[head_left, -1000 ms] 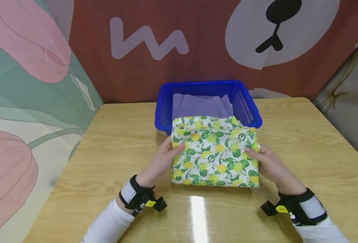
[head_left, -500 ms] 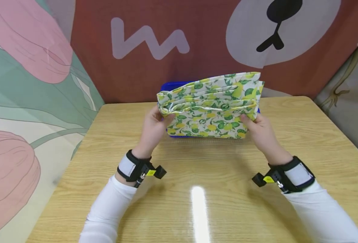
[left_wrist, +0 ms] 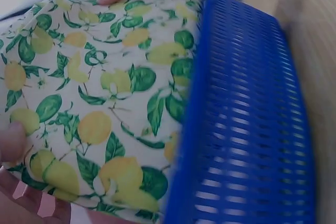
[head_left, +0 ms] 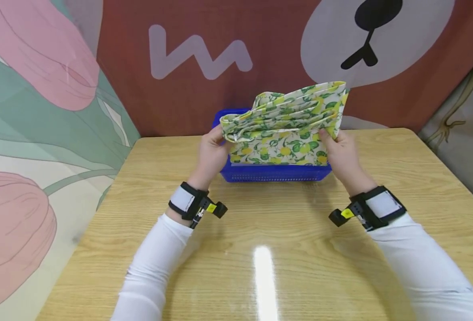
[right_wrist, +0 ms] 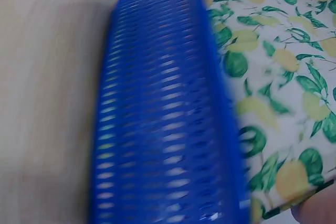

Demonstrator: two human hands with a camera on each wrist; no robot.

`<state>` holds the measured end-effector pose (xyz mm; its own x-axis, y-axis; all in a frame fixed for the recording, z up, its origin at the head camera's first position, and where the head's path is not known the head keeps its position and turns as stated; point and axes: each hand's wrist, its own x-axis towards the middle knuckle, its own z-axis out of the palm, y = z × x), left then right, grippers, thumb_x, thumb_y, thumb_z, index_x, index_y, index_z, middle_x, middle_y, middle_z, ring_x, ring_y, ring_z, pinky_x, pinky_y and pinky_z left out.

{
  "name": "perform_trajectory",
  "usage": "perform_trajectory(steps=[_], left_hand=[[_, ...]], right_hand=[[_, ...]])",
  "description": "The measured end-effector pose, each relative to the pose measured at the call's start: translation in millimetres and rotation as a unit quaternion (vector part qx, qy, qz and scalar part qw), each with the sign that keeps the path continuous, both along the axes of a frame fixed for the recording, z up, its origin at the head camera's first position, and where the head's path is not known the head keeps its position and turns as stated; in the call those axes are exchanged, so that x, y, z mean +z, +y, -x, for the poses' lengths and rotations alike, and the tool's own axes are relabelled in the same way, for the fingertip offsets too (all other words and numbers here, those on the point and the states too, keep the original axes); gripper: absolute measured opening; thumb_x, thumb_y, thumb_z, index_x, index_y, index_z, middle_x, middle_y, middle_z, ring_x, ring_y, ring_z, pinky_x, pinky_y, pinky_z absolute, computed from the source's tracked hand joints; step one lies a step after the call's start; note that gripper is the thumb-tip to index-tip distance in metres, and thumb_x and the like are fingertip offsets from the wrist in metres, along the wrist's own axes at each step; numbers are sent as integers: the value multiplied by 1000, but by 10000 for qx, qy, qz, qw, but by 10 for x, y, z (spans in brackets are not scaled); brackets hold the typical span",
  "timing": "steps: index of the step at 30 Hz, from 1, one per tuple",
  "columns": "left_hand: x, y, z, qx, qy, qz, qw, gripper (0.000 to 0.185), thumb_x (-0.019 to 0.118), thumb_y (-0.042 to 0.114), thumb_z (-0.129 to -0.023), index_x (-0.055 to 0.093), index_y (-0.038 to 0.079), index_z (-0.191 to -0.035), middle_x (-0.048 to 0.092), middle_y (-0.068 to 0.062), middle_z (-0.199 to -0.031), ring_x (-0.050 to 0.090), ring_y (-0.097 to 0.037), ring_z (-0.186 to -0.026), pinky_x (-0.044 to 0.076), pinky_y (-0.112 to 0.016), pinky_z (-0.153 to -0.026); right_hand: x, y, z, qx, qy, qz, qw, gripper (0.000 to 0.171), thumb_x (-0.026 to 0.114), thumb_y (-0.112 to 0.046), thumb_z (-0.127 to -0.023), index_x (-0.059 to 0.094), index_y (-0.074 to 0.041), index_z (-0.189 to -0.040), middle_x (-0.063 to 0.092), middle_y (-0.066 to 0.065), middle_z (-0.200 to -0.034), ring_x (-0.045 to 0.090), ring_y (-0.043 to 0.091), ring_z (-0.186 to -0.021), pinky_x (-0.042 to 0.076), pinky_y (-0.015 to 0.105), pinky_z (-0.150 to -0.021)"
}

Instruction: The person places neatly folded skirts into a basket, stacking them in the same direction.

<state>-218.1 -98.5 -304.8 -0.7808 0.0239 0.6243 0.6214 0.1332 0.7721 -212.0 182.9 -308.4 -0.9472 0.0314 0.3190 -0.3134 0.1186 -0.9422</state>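
A folded white cloth (head_left: 284, 147) printed with lemons and green leaves is held up by both hands over the blue plastic basket (head_left: 276, 173). The left hand (head_left: 213, 151) pinches its left edge, thumb in front. At the opposite edge, the right hand (head_left: 342, 156) grips it the same way. The cloth's upper folds bunch and lean back, higher on the right. Its lower edge sits just inside the basket's near rim, as the left wrist view shows the cloth (left_wrist: 94, 103) rising past the slotted wall (left_wrist: 247, 114). The inside of the basket is hidden behind it.
The basket stands at the back of a light wooden table (head_left: 236, 249), near a reddish-brown printed backdrop (head_left: 276, 53). A floral printed sheet (head_left: 27, 133) hangs along the left side. Each wrist wears a black strap with a small camera (head_left: 220, 209).
Both hands have carried the lemon-print cloth forward from over the table to the basket. Its top folds have tipped back, and the purple cloth seen in the basket earlier is now hidden.
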Motion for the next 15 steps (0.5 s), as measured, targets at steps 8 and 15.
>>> perform_trajectory(steps=[8,15], left_hand=[[-191,21,202,161,-923,767,9926,27,58,-2,-90,64,-4,-116,65,-18,-117,62,-27,-108,51,-33,-92],[-162,57,445,427,-1336,1417,9799,28,56,13,-95,63,5,-121,67,-12,-110,61,-17,-90,49,-23,-74]], right_hand=[[-168,111,139,-61,-668,-931,9934,53,45,-42,-98,54,-2,-131,64,-22,-95,59,-9,-86,47,14,-80],[-106,176,387,66,-1823,-2035,9619,82,34,-70,-87,44,-9,-141,57,14,-127,55,5,-95,43,29,-87]])
